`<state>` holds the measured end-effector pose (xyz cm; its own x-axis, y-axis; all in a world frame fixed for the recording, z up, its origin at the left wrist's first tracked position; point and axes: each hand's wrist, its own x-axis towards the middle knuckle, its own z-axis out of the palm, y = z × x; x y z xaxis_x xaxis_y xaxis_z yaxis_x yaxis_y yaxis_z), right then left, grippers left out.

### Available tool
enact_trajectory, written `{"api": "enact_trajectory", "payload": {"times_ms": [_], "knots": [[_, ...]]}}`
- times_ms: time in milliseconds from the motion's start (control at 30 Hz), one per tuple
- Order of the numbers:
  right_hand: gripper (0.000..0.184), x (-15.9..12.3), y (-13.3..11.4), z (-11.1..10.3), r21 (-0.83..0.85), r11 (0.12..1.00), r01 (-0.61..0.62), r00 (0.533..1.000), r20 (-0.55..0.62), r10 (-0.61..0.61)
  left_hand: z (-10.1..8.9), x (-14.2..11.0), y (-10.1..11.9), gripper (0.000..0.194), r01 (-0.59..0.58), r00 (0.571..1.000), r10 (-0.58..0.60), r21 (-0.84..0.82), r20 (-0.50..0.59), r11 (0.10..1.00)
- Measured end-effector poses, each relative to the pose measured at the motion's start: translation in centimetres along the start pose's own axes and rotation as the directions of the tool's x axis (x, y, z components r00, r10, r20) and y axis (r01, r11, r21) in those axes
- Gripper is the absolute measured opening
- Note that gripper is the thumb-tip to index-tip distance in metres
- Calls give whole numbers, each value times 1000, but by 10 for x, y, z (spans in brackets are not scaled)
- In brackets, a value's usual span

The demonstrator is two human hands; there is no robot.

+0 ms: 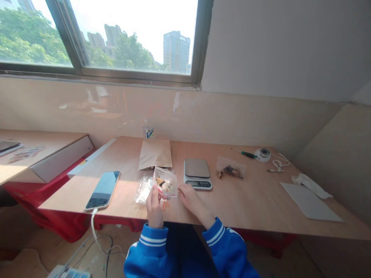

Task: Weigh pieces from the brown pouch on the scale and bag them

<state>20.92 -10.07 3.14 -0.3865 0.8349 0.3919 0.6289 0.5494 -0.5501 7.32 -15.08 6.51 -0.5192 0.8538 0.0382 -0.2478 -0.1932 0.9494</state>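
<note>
My left hand [154,203] is closed on a small clear zip bag [165,182] with pale and dark pieces inside, held up just above the wooden table [250,199]. My right hand [191,198] lies on the table beside the bag, fingers curled loosely toward its lower right corner; I cannot tell whether they grip it. A small kitchen scale [197,172] stands just behind the right hand. More clear bags [143,189] lie flat under the held one.
A brown paper bag [155,154] lies behind the bags. A phone [103,190] with a cable lies at the left. A clear bag with dark pieces [230,169], a green screwdriver [244,153], a round white device [262,154], paper [309,201] sit to the right.
</note>
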Motion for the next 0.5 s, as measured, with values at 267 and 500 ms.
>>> {"api": "enact_trajectory", "payload": {"times_ms": [267, 500], "knots": [[36, 39, -59, -76, 535, 843, -50, 956, -220, 196, 8, -6, -10, 49, -4, 991, 3, 5, 135, 1000], [31, 24, -72, -82, 422, 906, -24, 973, -199, 118, 6, -8, -4, 46, 26, 997, -19, -93, 81, 995]]}}
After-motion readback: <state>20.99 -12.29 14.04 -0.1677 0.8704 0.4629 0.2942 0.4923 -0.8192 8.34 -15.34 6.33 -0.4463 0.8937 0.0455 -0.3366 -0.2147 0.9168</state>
